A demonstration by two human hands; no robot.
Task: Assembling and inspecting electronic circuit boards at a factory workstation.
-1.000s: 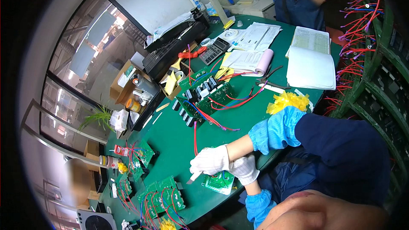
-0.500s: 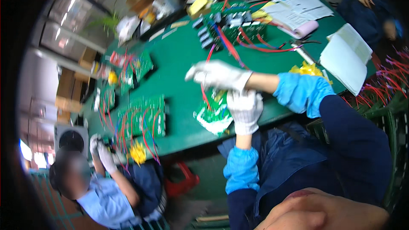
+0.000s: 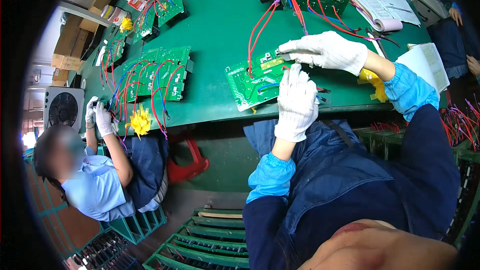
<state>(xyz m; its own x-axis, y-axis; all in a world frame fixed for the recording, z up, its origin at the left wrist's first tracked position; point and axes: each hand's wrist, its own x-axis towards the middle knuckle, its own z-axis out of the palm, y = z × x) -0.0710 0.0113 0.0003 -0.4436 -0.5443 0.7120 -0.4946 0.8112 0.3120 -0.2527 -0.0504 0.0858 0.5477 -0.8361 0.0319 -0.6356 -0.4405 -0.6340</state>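
Note:
A green circuit board lies tilted near the table's front edge, red and blue wires rising from it. My left hand, in a white glove, rests over its right end, fingers stretched flat. Some wires pass beneath this hand, and lug ends show at its right side. From the right, my gloved right hand reaches the board's far right corner, fingertips and thumb closed on the edge. Part of the corner is hidden under both hands. Beyond it, two long red wires run up to a purple tip.
A wired assembly with black parts stands far right, near papers and pliers. More wired boards sit at left by a yellow tied bundle. A gloved co-worker sits at left; a red stool stands below.
My right hand has come down from above the board to its far right corner. My left hand has flattened over the right end. The view has shifted, showing more floor.

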